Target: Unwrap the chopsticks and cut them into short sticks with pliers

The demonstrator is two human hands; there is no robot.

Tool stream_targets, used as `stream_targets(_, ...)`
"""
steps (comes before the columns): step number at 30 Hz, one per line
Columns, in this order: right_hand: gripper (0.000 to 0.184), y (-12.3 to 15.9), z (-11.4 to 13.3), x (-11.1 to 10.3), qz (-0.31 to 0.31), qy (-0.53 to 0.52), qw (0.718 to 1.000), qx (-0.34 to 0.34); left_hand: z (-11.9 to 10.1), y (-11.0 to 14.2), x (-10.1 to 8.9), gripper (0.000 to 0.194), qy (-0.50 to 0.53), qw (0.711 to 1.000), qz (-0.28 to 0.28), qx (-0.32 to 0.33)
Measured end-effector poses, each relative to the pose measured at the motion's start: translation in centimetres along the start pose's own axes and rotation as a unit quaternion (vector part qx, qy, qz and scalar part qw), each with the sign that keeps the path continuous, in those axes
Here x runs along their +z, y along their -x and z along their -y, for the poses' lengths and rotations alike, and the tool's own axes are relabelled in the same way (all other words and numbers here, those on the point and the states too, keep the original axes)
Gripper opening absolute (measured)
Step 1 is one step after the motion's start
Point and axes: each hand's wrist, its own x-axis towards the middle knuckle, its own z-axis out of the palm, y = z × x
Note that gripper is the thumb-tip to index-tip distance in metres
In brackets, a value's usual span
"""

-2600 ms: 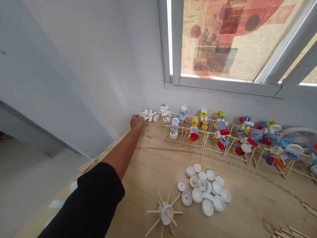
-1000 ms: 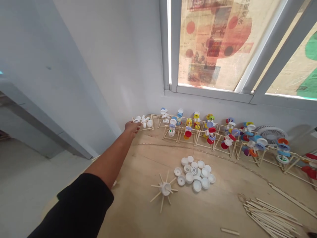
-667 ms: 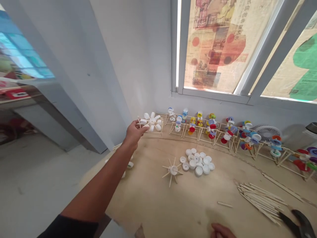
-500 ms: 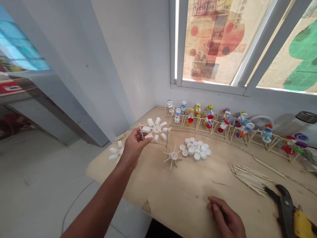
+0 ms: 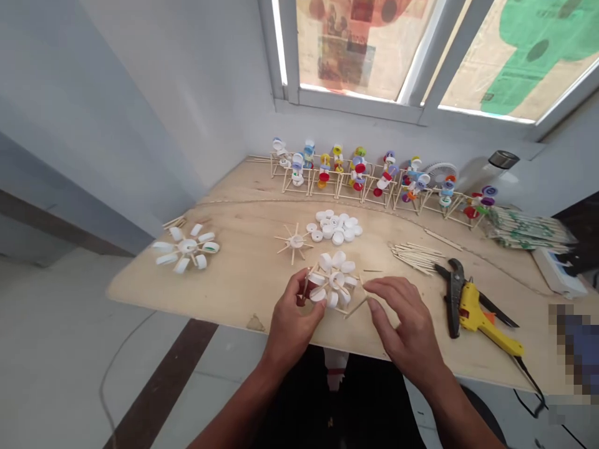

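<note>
Plywood worktop (image 5: 140, 287), seen from its near edge. Left hand (image 5: 292, 324) at 6 o'clock: fingers clamped on the rim of a white-cap wheel (image 5: 333, 280), held just above the wood, about eight caps set around a central hub. Right hand (image 5: 400, 318) just beside it, fingers pinched on a thin wooden stick (image 5: 358, 307), far end at the wheel's edge.

Done, by appearance: one capped white wheel (image 5: 186, 247) at 9 o'clock; about eight stands of coloured caps (image 5: 358, 174) in a row at 12 o'clock. Unfinished: one hub with about eight sticks, no caps (image 5: 294, 241). Loose white caps (image 5: 334, 227), roughly twenty, in one heap near it.

At 3 o'clock: one stick bundle (image 5: 416, 257), one pair of pliers (image 5: 453, 299), one yellow glue gun (image 5: 482, 315).
</note>
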Motion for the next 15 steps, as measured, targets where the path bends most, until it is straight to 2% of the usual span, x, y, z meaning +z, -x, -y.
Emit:
stream_targets(7,0.014,-2.0,-0.8,2.7,0.129,0.149,0.98,-0.011,0.3,0.1,1.1,0.053,-0.015,1.0,0.002,-0.016)
stream_targets(11,0.011,-2.8,-0.9,3.7,0.168,0.213,0.962,-0.02,0.8,-0.2,1.2,0.052,-0.011,0.999,0.002,-0.03)
stream_targets(15,0.011,-3.2,-1.1,4.5,0.19,0.244,0.951,-0.029,1.3,-0.5,1.3,0.054,0.009,0.998,0.029,-0.05)
